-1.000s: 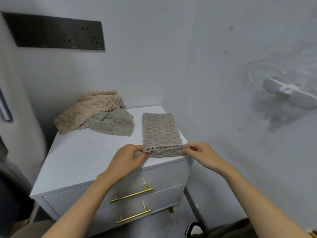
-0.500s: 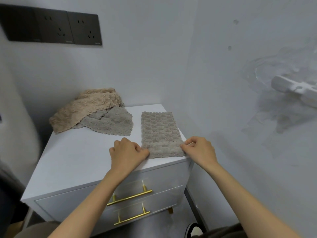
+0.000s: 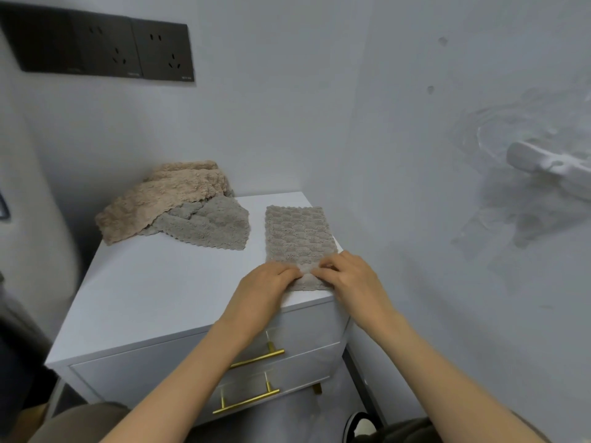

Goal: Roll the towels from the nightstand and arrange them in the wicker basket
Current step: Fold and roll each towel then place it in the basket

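A grey-brown towel (image 3: 297, 235), folded into a long strip, lies flat on the right side of the white nightstand (image 3: 153, 289). My left hand (image 3: 265, 286) and my right hand (image 3: 348, 276) meet at its near end, fingers curled over the raised edge and pinching it. Two more towels sit at the back left: a beige one (image 3: 163, 196) crumpled over a grey one (image 3: 211, 225). The wicker basket is not in view.
The nightstand stands in a corner, with walls behind and to its right. Two drawers with gold handles (image 3: 256, 359) face me. Black wall sockets (image 3: 105, 49) hang above left. A white fitting (image 3: 550, 167) sticks out of the right wall.
Both hands slid inward from the towel's near corners to the middle of its near end. The edge, lifted a second ago, came down onto the top and is now bunched under my fingers.
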